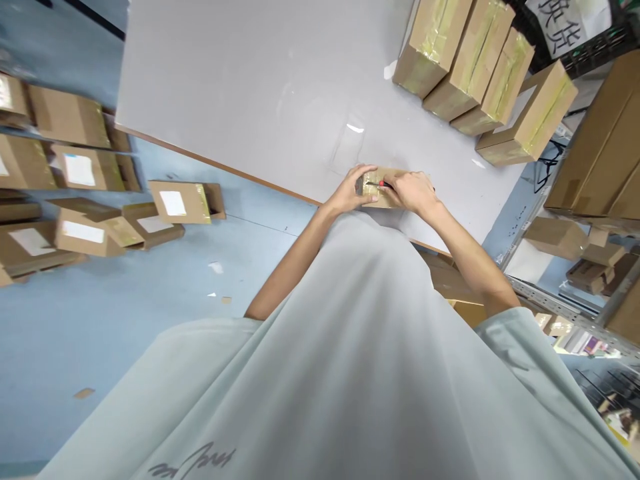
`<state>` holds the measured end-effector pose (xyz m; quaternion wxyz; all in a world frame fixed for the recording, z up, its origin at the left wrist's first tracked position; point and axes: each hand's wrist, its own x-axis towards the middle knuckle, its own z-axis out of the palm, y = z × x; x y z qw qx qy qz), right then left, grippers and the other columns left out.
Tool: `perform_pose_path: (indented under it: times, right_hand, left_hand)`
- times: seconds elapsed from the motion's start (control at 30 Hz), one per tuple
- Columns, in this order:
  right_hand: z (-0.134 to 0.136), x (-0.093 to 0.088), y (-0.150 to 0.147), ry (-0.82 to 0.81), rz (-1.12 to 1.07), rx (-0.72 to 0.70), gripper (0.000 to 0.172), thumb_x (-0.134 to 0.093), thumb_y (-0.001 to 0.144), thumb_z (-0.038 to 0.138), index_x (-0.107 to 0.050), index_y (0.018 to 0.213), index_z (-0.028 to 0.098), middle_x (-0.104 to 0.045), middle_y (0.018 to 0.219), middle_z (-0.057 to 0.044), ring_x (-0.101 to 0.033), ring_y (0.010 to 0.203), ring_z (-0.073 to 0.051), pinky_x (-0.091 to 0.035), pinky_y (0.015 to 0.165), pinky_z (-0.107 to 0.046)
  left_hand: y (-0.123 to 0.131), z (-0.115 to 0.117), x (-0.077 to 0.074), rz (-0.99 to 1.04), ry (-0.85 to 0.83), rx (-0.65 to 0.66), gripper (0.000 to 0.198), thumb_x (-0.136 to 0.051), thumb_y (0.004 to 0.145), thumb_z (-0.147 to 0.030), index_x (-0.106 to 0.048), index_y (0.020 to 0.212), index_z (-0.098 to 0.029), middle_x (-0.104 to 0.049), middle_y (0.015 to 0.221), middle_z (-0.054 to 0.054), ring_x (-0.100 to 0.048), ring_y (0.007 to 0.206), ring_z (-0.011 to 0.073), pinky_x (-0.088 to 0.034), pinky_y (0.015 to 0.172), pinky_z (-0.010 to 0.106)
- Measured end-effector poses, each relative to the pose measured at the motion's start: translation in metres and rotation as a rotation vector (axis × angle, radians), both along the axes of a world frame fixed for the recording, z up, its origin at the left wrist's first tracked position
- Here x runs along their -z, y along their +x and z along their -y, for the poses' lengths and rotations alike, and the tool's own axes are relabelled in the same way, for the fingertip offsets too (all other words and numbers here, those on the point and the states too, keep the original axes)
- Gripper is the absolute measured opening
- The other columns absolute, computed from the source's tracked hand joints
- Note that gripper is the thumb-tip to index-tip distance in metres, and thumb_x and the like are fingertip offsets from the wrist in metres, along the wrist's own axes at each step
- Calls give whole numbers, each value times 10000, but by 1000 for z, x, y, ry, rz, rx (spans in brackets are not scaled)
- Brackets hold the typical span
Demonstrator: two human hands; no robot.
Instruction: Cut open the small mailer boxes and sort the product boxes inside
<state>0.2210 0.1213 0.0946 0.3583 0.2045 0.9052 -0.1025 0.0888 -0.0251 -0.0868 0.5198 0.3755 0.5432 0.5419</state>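
Closest in, a pale grey-green shirt [345, 347] fills the lower middle of the view, dark scribbled lettering down at its lower left, and both bare forearms reach forward past it. Now to the hands! The left hand [349, 191] has its grip curved about one end of a small carton [373, 195], thumb on one side and fingers on the other, opened just to the carton's width. Over on the other end, the right hand [416, 192] has its grip folded round a slim red-and-black tool [384, 184], the dark tip pointing left, over the shiny tape on the carton. And the carton itself? Down on the grey desk [225, 80], near the edge, just in front of the shirt.

Beyond it, a clear plastic piece [345, 143] catches the light. Farther up on the right, four taped cartons [467, 63] stand in a slanting row, the last turned a little away from the others, and behind them a white sheet [570, 27] bears big dark characters.

Off the desk now: blue floor [200, 347] to the left, with paper scraps, and labelled boxes [90, 227] crowding that side. Far right, a metal rack [555, 293] with more cartons about it.
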Motion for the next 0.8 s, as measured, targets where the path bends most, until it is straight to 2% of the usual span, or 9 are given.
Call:
perform_pose_path:
  times: [0.23, 0.4, 0.53, 0.63, 0.8]
  right_hand:
    - [3, 1, -2, 0, -26, -5, 578, -357, 1204, 480, -747, 1432, 120, -827, 1264, -254, -776, 1095, -414, -444, 846, -403]
    - [6, -7, -10, 17, -1, -10, 547, -381, 1203, 451, -753, 1412, 110, -830, 1246, -271, -779, 1083, -409, -459, 849, -410]
    - [15, -14, -24, 15, 38, -32, 459, -404, 1179, 283, -780, 1361, 92, -842, 1196, -272, -784, 1105, -402, -487, 871, -420]
    - [26, -13, -35, 21, 57, -35, 457, -378, 1141, 138, -809, 1279, 76, -849, 1135, -266, -793, 1114, -395, -512, 896, -427]
    - [37, -6, -39, 33, 61, 5, 472, -368, 1134, 95, -807, 1307, 87, -853, 1145, -247, -797, 1144, -389, -546, 925, -432]
  left_hand:
    - [-1, -2, 1, -21, 7, 12, 1049, -990, 710, -758, -651, 1567, -256, -560, 1661, 160, -506, 1603, 409, -422, 1358, 542]
    - [-2, -2, 0, -47, 0, 16, 1017, -994, 719, -731, -653, 1559, -270, -569, 1660, 154, -512, 1597, 406, -433, 1350, 546]
    - [-2, -1, -3, 18, -23, 19, 1021, -1036, 687, -655, -655, 1553, -269, -558, 1667, 152, -494, 1606, 409, -425, 1358, 543]
    - [-2, -1, -4, 50, -45, 7, 1025, -1068, 645, -612, -671, 1526, -273, -562, 1656, 149, -504, 1597, 416, -438, 1351, 548]
    - [-2, 1, -2, 9, -40, 13, 1009, -1036, 671, -672, -669, 1532, -297, -564, 1665, 145, -505, 1605, 405, -463, 1331, 551]
